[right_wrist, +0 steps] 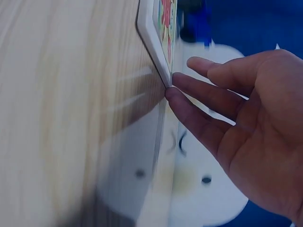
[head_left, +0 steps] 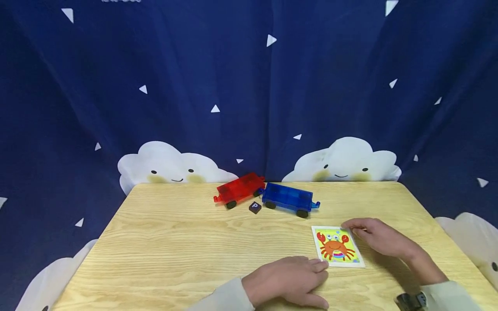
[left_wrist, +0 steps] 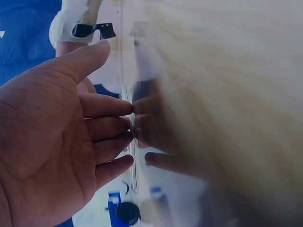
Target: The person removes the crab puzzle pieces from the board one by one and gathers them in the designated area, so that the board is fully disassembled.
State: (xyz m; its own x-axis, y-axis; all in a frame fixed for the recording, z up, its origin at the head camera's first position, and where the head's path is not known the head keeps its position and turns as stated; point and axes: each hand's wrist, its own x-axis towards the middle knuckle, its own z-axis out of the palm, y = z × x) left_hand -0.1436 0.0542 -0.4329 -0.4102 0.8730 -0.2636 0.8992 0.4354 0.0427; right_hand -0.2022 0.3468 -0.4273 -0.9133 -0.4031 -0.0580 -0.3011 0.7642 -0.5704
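Navy curtain [head_left: 233, 65] with white triangles and smiling clouds behind a light wooden table [head_left: 175, 233].

Head view: crab picture tile [head_left: 336, 247] lies on the wood, right of center, apart from the toy wagons. Left hand [head_left: 289, 278] palm down, fingers extended, fingertips on the tile's near left corner. Right hand [head_left: 383, 237] at its far right corner, fingertips touching. Hands apart from each other, tile between them. Farther back: red wagon [head_left: 239, 189] and blue wagon [head_left: 288, 196] end to end, ends meeting; can't tell if hitched. Black P tile [head_left: 255, 207] sits just in front of them.

Left wrist: thumb spread away from the fingers, nothing gripped. Tile not readable here.

Right wrist: two fingertips at the tile's corner, thumb off it; no pinch.

Progress, my read: contact made at both corners, positioning underway; tile not lifted. Final placement unconfirmed, hands not yet clear.
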